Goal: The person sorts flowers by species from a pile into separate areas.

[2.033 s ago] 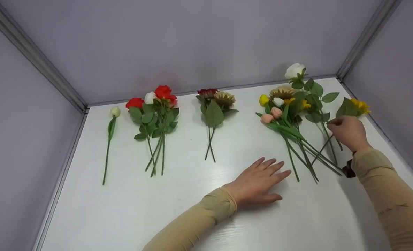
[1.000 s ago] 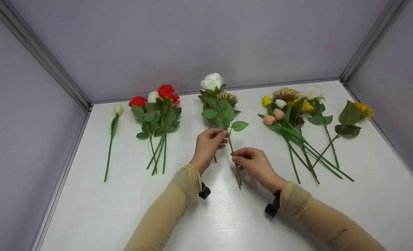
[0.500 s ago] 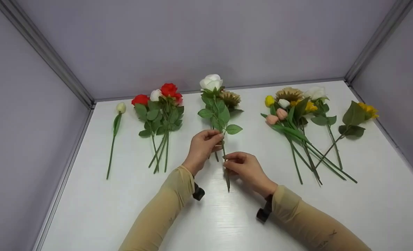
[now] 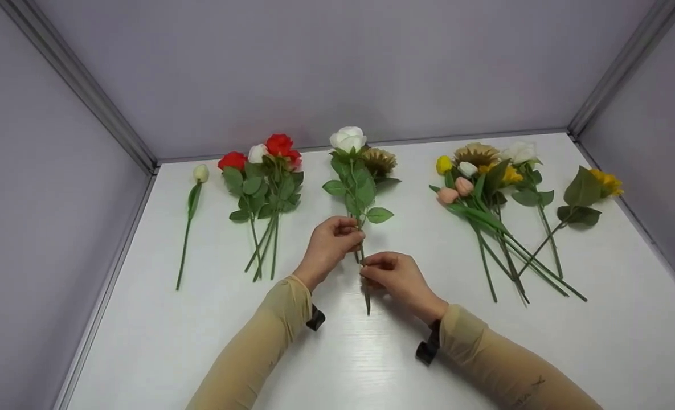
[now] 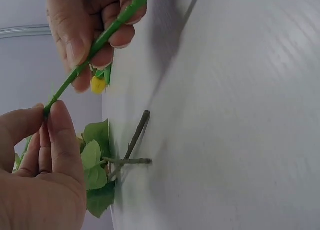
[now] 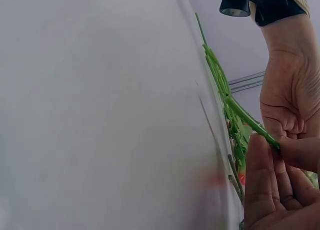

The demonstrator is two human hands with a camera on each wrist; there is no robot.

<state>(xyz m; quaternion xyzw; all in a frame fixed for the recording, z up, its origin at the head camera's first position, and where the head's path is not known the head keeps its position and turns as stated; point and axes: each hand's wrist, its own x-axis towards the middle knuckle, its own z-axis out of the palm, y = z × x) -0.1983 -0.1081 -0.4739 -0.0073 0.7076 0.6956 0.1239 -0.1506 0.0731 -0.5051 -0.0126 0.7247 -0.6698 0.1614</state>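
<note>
2 hands, left hand (image 4: pixel 328 242) and right hand (image 4: pixel 391 276), pinch the white rose (image 4: pixel 347 139) stem (each grip closed).

In the head view the white rose (image 4: pixel 347 138) covers most of the dark red flower at its 12 o'clock side and part of the brown sunflower (image 4: pixel 379 160) at 3 o'clock. The left hand (image 4: pixel 329 242) and right hand (image 4: pixel 393 275) hide stretches of its stem. The right wrist view cuts the right hand (image 6: pixel 280 190) at the lower edge and blurs the far flowers beyond telling.
</note>
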